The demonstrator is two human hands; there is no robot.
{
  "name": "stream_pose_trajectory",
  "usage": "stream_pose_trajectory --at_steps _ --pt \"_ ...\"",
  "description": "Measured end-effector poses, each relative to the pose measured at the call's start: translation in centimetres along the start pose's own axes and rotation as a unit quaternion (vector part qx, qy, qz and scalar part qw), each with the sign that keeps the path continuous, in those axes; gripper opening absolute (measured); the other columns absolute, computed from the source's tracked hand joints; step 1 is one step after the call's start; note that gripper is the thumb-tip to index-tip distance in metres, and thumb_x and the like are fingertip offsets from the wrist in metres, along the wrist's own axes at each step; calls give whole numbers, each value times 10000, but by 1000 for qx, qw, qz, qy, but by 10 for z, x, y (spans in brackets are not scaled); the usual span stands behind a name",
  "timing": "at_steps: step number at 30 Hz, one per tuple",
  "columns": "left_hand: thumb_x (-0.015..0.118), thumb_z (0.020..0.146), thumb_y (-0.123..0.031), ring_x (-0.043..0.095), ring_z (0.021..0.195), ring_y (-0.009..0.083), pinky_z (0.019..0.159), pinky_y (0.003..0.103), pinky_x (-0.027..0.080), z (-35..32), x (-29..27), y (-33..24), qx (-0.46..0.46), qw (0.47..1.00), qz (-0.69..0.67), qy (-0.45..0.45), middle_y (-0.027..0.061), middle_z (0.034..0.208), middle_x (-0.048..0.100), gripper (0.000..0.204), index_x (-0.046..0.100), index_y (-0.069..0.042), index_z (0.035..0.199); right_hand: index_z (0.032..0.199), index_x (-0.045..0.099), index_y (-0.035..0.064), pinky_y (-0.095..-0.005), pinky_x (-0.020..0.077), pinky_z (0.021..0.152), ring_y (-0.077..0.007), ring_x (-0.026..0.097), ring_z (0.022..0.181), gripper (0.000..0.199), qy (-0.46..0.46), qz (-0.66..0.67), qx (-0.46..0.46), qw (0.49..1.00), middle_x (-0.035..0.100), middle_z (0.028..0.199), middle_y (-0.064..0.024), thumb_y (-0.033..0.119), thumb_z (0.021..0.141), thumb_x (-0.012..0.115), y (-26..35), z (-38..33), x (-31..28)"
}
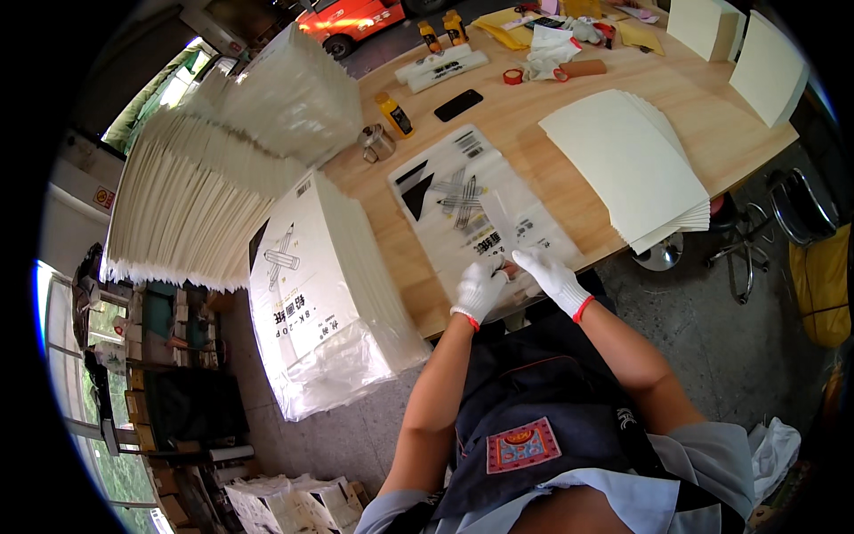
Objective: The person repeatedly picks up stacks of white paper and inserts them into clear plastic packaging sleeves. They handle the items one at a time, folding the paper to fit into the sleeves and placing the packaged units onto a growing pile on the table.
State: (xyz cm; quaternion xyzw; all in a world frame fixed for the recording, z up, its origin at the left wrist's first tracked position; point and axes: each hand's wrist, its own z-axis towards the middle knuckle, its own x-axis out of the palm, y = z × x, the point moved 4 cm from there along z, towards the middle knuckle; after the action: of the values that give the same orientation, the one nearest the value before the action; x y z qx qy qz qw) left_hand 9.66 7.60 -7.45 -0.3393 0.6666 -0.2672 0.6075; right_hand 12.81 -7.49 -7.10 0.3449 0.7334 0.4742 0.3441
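A clear plastic paper bag (445,191) with printed pencils lies flat on the wooden table in front of me. Both my hands wear white knit gloves with red cuffs and meet at the bag's near edge. My left hand (480,289) is closed, its fingers curled at that edge. Close beside it on the right, my right hand (549,278) is closed too, thumb toward the left hand. A narrow pale strip (498,221) rises over the bag from between the hands. What each set of fingertips pinches is too small to make out.
Left stands a stack of packed paper bags (325,285), with taller stacks (191,196) behind. Loose white sheets (623,160) lie fanned at right. Farther back are a phone (459,105), yellow bottle (394,116), metal pot (376,142) and red tape roll (512,76). A stool (658,252) stands right.
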Motion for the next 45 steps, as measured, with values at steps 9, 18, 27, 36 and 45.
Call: stream_pose_trajectory --at_steps 9,18,27,36,45 --pt "612 754 -63 626 654 194 643 334 492 2 12 -1 -17 999 20 -36 105 719 639 52 590 -33 791 1060 627 87 -414 473 700 -341 630 830 534 -91 -228 -67 967 653 849 -152 561 900 441 -9 -9 7" --pt "565 863 -41 533 758 103 693 255 444 9 -43 -6 2 946 -308 -100 43 784 564 206 476 -54 1049 798 618 71 -487 455 610 -377 614 681 388 -142 -406 -79 899 622 708 -181 381 916 418 -45 -4 -30" --pt "470 923 -50 506 691 63 635 226 438 7 -34 -31 50 924 -369 -87 44 928 634 252 475 -47 1175 820 680 74 -348 460 607 -246 634 622 447 6 -117 97 988 627 597 -99 474 905 501 -16 -60 -70" --pt "613 748 -13 601 667 315 572 378 477 -64 -5 -164 338 933 41 -117 132 754 592 317 600 -107 1050 1046 628 76 -387 494 780 -317 634 840 242 -96 -316 -196 923 668 930 -126 233 862 605 11 3 16" --pt "657 835 -133 602 582 248 527 336 477 -76 27 -104 245 961 76 -99 117 666 572 216 631 -120 1049 1127 626 131 -376 501 805 -304 637 911 309 -86 -406 -296 861 663 968 -126 205 828 637 23 -22 -25"
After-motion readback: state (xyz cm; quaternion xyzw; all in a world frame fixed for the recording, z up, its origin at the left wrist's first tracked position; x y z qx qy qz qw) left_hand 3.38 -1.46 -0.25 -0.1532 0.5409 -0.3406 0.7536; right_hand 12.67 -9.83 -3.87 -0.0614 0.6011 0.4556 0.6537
